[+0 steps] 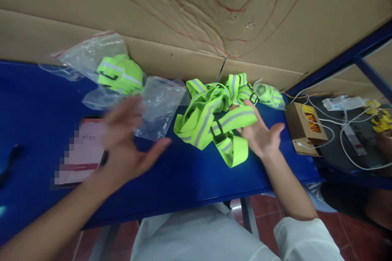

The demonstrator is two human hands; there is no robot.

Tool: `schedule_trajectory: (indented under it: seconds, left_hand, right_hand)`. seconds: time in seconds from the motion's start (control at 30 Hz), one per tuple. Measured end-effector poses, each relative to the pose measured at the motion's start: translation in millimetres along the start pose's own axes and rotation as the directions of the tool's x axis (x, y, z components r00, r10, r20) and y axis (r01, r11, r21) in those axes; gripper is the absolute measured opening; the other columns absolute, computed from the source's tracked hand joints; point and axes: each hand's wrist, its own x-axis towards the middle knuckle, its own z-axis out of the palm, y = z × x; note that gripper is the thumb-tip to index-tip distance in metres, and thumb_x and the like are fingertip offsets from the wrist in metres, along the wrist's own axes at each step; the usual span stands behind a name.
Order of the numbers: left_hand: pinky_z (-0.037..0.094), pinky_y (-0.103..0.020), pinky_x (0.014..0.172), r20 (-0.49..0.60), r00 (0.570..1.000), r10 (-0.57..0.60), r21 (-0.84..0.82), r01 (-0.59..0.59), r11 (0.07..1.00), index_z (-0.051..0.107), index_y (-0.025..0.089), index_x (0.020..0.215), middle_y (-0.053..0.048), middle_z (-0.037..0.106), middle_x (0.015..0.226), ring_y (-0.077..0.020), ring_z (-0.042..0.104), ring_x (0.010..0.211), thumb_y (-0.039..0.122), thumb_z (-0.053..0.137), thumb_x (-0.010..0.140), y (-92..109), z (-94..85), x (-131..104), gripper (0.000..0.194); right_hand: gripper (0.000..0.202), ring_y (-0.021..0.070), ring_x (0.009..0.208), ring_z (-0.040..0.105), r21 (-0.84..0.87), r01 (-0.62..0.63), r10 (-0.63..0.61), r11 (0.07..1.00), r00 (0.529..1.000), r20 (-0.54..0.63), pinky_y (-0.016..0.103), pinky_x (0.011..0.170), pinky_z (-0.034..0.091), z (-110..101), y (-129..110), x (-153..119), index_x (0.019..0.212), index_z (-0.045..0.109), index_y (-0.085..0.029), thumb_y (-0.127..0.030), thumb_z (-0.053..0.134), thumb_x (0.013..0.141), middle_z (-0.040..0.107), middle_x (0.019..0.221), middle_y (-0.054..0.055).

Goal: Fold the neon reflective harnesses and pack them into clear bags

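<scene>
A tangle of neon-yellow reflective straps (200, 120) with grey stripes and black buckles lies on the blue table. My right hand (260, 136) is at its right side, palm turned up and thumb spread. Some of its fingers are hidden behind a strap loop, which they seem to touch without gripping. Farther left, my left hand (124, 142) is blurred by motion, fingers outstretched and thumb apart, with nothing in it. It passes over the edge of a phone (81, 153) and near a clear zip bag (161, 104).
Another bundle of yellow straps (121, 74) rests at an open plastic bag (92, 51) on the left. A bagged bundle (269, 96) sits by the cardboard wall (190, 61). At right are a cardboard box (303, 124), white cables and a blue metal frame (337, 69). Another person's arm (379, 208) shows.
</scene>
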Motion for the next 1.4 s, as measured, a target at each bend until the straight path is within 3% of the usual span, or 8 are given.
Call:
schedule_trajectory:
  seconds: [0.17, 0.33, 0.47, 0.7, 0.97, 1.17, 1.3, 1.4]
  left_hand:
    - [0.052, -0.056, 0.110, 0.609, 0.780, 0.144, 0.275, -0.378, 0.884, 0.049, 0.024, 0.148, -0.015, 0.062, 0.143, -0.0345, 0.061, 0.133, 0.032, 0.064, 0.099, -6.0, 23.4, -18.3, 0.051]
    - [0.057, -0.036, 0.088, 0.263, 0.962, -0.076, 0.134, 0.042, 0.990, 0.059, 0.025, 0.126, -0.005, 0.068, 0.115, -0.0216, 0.069, 0.102, 0.022, 0.061, 0.096, -8.1, 14.6, -11.2, 0.030]
    - [0.045, -0.025, 0.062, 0.029, 0.928, -0.371, -0.312, 0.361, 0.879, 0.054, 0.029, 0.121, 0.002, 0.060, 0.099, -0.0120, 0.057, 0.077, 0.029, 0.067, 0.094, -4.1, 1.5, 0.4, 0.029]
    - [0.042, -0.057, 0.113, 0.064, 0.993, 0.099, 0.294, -0.113, 0.949, 0.063, 0.023, 0.120, -0.004, 0.038, 0.154, -0.0385, 0.039, 0.144, 0.014, 0.063, 0.087, 7.0, -2.0, -6.9, 0.034]
    - [0.036, -0.057, 0.114, 0.754, 0.626, 0.201, 0.170, -0.481, 0.860, 0.064, 0.023, 0.131, -0.013, 0.062, 0.146, -0.0326, 0.059, 0.133, 0.019, 0.059, 0.083, 14.5, 11.9, -13.5, 0.048]
    - [0.039, -0.057, 0.119, 0.786, 0.613, 0.082, 0.171, -0.342, 0.924, 0.063, 0.032, 0.138, -0.007, 0.053, 0.156, -0.0316, 0.052, 0.142, 0.016, 0.062, 0.084, 8.7, 2.9, -9.3, 0.057]
    - [0.041, -0.056, 0.123, 0.914, 0.405, 0.031, 0.080, -0.255, 0.964, 0.037, 0.044, 0.160, -0.004, 0.026, 0.174, -0.0326, 0.031, 0.159, 0.015, 0.071, 0.088, 13.6, -24.7, 5.9, 0.085]
    - [0.050, -0.048, 0.118, 0.933, 0.350, 0.081, -0.040, -0.121, 0.992, 0.036, 0.046, 0.160, -0.004, 0.033, 0.171, -0.0310, 0.039, 0.155, 0.035, 0.077, 0.091, 22.7, -44.9, 20.8, 0.080]
  right_hand:
    - [0.089, 0.0362, 0.151, 0.046, -0.615, 0.167, 0.000, 0.771, 0.965, 0.263, 0.057, 0.123, 0.037, 4.5, 16.1, 5.1, 0.160, 0.040, -0.029, -0.059, 0.078, 0.085, 0.051, 0.160, 0.014]
    - [0.052, 0.0296, 0.113, 0.074, -0.447, -0.037, 0.065, 0.894, 0.997, 0.047, 0.044, 0.098, 0.060, -8.6, 7.3, 12.7, 0.131, 0.067, -0.022, -0.047, 0.078, 0.087, 0.076, 0.126, 0.010]
    - [0.069, 0.0226, 0.085, 0.078, -0.147, -0.308, 0.330, 0.940, 0.930, 0.162, 0.035, 0.073, 0.064, -24.9, -6.6, 18.3, 0.146, 0.057, -0.026, -0.048, 0.080, 0.085, 0.076, 0.124, 0.009]
    - [0.095, 0.0311, 0.106, 0.075, -0.125, -0.131, 0.145, 0.984, 0.982, 0.118, 0.051, 0.087, 0.062, -23.9, 0.8, 14.7, 0.164, 0.028, -0.022, -0.085, 0.012, 0.095, 0.066, 0.141, 0.019]
    - [0.093, 0.0336, 0.161, 0.026, -0.662, 0.212, -0.240, 0.719, 0.970, 0.049, 0.056, 0.125, 0.037, 0.5, 12.6, 4.7, 0.167, 0.013, -0.032, -0.062, 0.062, 0.094, 0.010, 0.177, 0.010]
    - [0.069, 0.0346, 0.143, 0.053, -0.771, 0.383, -0.155, 0.508, 0.922, 0.356, 0.064, 0.126, 0.024, 14.1, 14.2, -2.8, 0.157, 0.039, -0.032, -0.034, 0.064, 0.093, 0.061, 0.149, 0.011]
    - [0.086, 0.0394, 0.157, 0.033, -0.727, 0.396, -0.193, 0.560, 0.916, 0.351, 0.063, 0.124, 0.032, 17.2, 8.9, -6.8, 0.164, 0.029, -0.027, -0.053, 0.067, 0.092, 0.033, 0.170, 0.017]
    - [0.056, 0.0294, 0.131, 0.065, -0.538, 0.392, -0.244, 0.746, 0.913, 0.327, 0.046, 0.106, 0.055, 23.0, -0.1, -11.7, 0.152, 0.052, -0.028, -0.040, 0.064, 0.098, 0.067, 0.143, 0.013]
